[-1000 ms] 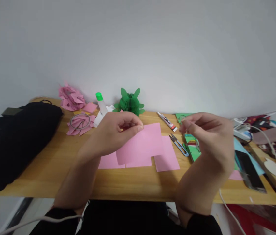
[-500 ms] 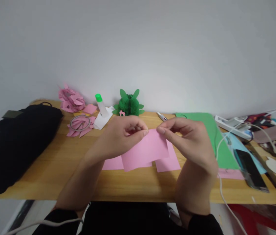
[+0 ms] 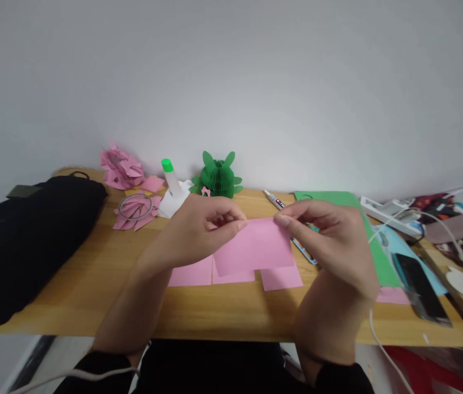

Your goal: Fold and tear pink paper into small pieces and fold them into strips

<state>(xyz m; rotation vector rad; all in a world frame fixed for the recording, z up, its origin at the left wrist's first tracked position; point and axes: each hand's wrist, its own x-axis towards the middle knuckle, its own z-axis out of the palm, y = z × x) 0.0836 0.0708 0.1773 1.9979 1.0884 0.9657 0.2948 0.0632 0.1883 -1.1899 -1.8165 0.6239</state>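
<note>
Between my two hands a rectangular sheet of pink paper (image 3: 253, 246) is held up by its top edge. My left hand (image 3: 210, 227) pinches it near the upper left, thumb against fingers. At the upper right corner my right hand (image 3: 321, 232) grips it the same way. More pink paper pieces (image 3: 192, 273) lie flat on the table below, partly covered by the held sheet and my hands. Behind the sheet stands a green folded-paper figure (image 3: 217, 179) with leaf-shaped parts. A marker pen (image 3: 274, 199) and a blue-handled tool (image 3: 305, 251) show beside my right hand, partly hidden.
On the wooden table (image 3: 231, 320), a black cloth bag (image 3: 38, 241) lies left. Crumpled pink paper (image 3: 121, 168), a tape roll (image 3: 135, 207) and a glue stick (image 3: 171, 178) stand behind. Green paper (image 3: 338, 198), a phone (image 3: 420, 287), a power strip (image 3: 391, 216) and a white cable (image 3: 379, 339) are right.
My right hand has moved a little to the right, away from my left. The held sheet has shifted right and risen slightly, showing more of the pen and the blue-handled tool.
</note>
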